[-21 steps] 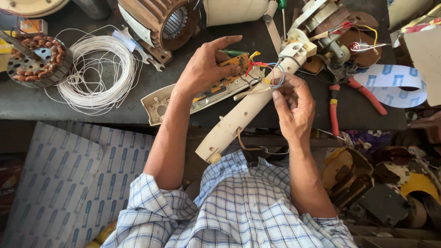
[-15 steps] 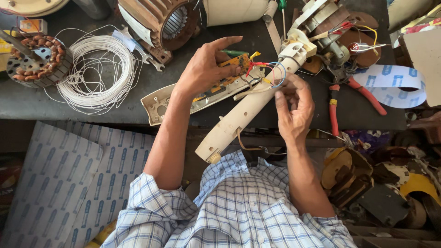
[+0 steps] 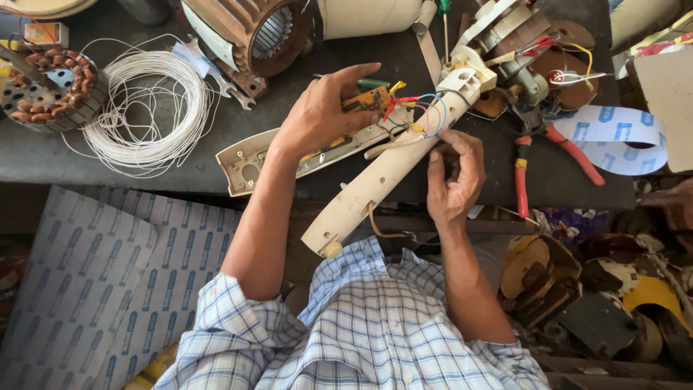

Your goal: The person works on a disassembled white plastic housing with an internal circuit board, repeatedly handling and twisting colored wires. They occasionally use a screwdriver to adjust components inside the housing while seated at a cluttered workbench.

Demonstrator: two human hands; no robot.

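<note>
Centrally on the dark desk (image 3: 180, 152), left hand (image 3: 321, 115) fingers clamping a small circuit board (image 3: 368, 99), right hand (image 3: 451, 177) at four o'clock pinching coloured wires (image 3: 422, 115) above the cream housing (image 3: 382, 177); likely snapping under hard tugging.

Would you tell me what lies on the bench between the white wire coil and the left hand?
In the head view, only bare dark bench top separates the white wire coil from the left hand.

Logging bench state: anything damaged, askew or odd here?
Yes. The cream housing lies open with coloured wires spilling out between the left hand and right hand. Its cover plate lies detached beside it.
</note>
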